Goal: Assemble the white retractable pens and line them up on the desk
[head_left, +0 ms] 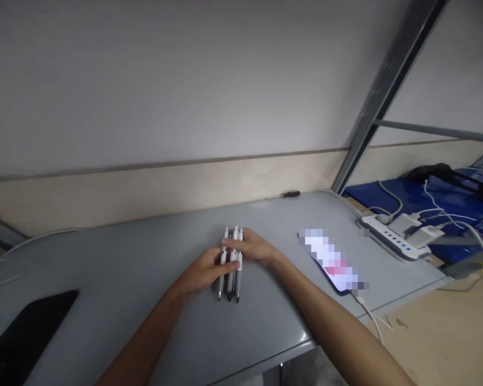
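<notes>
A bundle of several white-and-grey click pens (pixel 238 276) is held over the grey table, side by side, their dark tips toward me and their white push buttons toward the wall. From the left, my left hand (pixel 203 272) closes on the pens, its thumb lying across their middle. My right hand (pixel 255 246) grips them from the right and higher up, with the thumb over the upper barrels. The fingers behind the pens are mostly hidden.
A phone (pixel 332 262) with a lit, blurred screen lies right of my hands, a white cable plugged in. Farther right is a power strip (pixel 394 238) with chargers. A screwdriver (pixel 291 194) lies by the wall. A black flat object (pixel 34 332) sits at left. A metal post (pixel 364 126) rises behind.
</notes>
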Tool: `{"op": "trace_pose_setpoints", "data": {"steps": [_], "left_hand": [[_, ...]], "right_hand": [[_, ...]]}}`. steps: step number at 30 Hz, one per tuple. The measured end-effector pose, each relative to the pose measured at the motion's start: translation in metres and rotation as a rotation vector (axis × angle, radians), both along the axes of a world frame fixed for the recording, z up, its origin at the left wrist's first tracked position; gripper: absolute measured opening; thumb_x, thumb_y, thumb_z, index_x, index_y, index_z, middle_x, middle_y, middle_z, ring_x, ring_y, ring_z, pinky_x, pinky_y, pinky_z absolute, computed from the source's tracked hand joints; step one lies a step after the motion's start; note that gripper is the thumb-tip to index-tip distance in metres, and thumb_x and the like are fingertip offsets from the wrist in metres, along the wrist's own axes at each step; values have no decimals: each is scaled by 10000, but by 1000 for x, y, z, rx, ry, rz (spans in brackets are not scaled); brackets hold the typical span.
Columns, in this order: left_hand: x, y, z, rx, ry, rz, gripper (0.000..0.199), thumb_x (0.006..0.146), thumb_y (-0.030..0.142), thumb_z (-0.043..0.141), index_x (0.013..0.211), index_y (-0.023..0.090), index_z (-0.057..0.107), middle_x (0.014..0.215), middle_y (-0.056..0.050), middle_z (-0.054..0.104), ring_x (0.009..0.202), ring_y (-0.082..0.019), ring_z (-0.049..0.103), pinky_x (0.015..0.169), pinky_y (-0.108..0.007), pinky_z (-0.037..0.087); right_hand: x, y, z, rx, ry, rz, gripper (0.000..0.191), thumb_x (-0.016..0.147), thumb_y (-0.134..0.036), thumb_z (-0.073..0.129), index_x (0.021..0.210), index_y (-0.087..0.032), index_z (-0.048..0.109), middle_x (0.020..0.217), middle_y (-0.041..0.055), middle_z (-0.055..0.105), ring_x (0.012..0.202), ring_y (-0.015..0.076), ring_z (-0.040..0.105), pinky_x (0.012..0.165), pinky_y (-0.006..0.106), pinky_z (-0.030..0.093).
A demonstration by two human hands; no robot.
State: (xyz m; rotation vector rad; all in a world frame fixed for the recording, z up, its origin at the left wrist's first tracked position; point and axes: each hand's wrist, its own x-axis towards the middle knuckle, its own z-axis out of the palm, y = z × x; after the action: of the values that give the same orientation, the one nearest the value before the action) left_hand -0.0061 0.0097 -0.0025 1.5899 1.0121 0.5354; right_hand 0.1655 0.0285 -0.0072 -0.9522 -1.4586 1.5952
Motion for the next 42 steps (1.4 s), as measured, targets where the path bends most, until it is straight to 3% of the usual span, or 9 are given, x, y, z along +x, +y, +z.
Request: {"op": "trace_pose_setpoints", "data": {"steps": [5,12,19,25,28,32,36,42], "left_hand": [[5,3,-3,35,3,-6,360,749,445,711,946,146,689,880,-39,717,801,-191,647,727,-280,494],[4,4,-3,112,4,-45,399,745,402,722,1058,155,696,1038,-64,730,968,-237,661,889,-329,484],[-2,3,1,147,110,-61,421,816,516,609,979,135,689,892,-51,715,816,-203,644,734,-288,485],[-11,6,9,38,147,-160,401,831,529,575,827,139,668,663,-8,635,590,-142,573,568,-240,438],[-12,6,12,49,173,-165,395,830,516,583,750,137,660,632,-11,619,578,-134,566,564,-231,425],[-11,7,11,56,186,-123,379,814,506,594,849,139,684,672,-16,640,594,-145,579,576,-241,445],[-11,7,10,93,172,-113,361,802,481,598,913,147,676,752,-24,675,652,-162,608,608,-249,465],[-14,4,12,163,263,-13,329,764,448,633,916,157,663,792,-24,697,695,-189,644,625,-259,472]], "right_hand": [[3,0,-2,14,65,-5,415,704,-534,737,788,-161,576,622,-44,528,502,71,433,422,197,301],[3,3,-8,3,110,72,419,709,-530,734,722,-141,580,567,-48,514,468,63,393,431,208,276],[1,2,-8,-83,121,55,410,689,-507,754,734,-140,577,612,-36,545,485,56,393,441,201,253],[1,1,-9,-116,97,53,361,688,-449,760,735,-146,569,587,-47,515,471,57,390,424,203,234],[0,-1,-7,-123,80,43,316,700,-410,739,723,-143,571,585,-42,515,477,63,403,432,206,254],[-1,-1,-6,-123,68,23,252,709,-359,707,753,-142,587,604,-34,537,486,72,419,442,209,279],[-2,2,-8,-65,-13,7,163,708,-284,668,746,-141,599,594,-37,541,488,78,426,461,209,308],[-7,3,-15,189,-142,-3,136,772,-274,625,779,-140,648,680,-14,605,586,99,484,568,220,374]]}}
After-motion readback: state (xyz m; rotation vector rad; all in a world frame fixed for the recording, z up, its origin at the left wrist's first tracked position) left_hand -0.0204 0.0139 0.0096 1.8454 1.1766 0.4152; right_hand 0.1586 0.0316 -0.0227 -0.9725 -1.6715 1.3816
